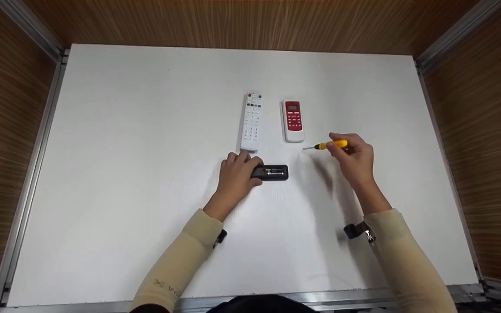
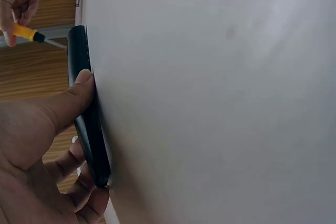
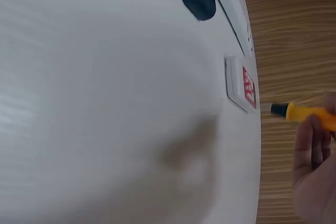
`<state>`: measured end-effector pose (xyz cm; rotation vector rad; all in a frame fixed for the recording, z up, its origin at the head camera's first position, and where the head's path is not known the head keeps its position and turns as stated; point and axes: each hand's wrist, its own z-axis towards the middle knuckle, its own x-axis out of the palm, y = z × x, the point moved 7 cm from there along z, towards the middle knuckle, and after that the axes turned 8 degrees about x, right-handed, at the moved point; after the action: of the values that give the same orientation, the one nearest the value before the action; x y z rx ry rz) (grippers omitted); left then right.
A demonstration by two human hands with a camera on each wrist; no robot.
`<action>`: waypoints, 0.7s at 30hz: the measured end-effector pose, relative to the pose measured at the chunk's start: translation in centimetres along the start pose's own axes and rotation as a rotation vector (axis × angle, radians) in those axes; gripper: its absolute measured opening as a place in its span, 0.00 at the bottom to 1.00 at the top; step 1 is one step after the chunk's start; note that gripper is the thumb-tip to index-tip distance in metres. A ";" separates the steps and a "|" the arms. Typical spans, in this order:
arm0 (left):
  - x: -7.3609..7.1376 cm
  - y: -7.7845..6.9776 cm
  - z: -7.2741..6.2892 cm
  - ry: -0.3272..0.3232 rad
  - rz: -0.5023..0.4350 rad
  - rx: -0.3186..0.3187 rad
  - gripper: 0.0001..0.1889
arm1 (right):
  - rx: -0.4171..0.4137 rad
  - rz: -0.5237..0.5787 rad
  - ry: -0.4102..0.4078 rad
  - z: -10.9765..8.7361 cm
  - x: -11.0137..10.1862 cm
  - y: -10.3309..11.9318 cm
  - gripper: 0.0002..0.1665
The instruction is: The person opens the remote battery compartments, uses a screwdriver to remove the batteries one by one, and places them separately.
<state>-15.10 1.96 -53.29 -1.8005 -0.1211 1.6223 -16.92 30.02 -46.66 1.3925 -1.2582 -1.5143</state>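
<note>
On the white table, my left hand [image 1: 236, 176] grips one end of a black remote control [image 1: 258, 173] lying face down, its battery compartment uncovered with batteries [image 1: 275, 171] showing inside. In the left wrist view the thumb [image 2: 79, 90] presses along the remote's side, and the other fingers curl round the far side. Raised over the table to the right, my right hand [image 1: 355, 158] holds a yellow screwdriver [image 1: 333, 144] by its handle. Its thin metal shaft points left, apart from the black remote. The right wrist view shows the yellow handle [image 3: 310, 116] between thumb and fingers.
A long white remote control [image 1: 252, 124] lies just beyond the left hand. To its right is a shorter white remote with a red face [image 1: 293, 121]. Wood-grain panels [image 1: 250, 24] wall in the table [image 1: 124, 130] at the back and both sides.
</note>
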 end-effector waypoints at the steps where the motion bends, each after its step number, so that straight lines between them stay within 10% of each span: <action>1: 0.0 0.0 0.0 0.002 -0.001 0.000 0.23 | -0.017 0.007 0.029 -0.4 0.4 0.4 0.15; 21: 0.0 0.1 0.1 0.038 -0.001 -0.016 0.22 | -0.210 -0.212 0.254 -3.2 5.3 0.2 0.13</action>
<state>-15.28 1.94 -53.39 -1.8422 -0.1189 1.5896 -14.65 24.39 -47.75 1.5568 -0.7951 -1.5026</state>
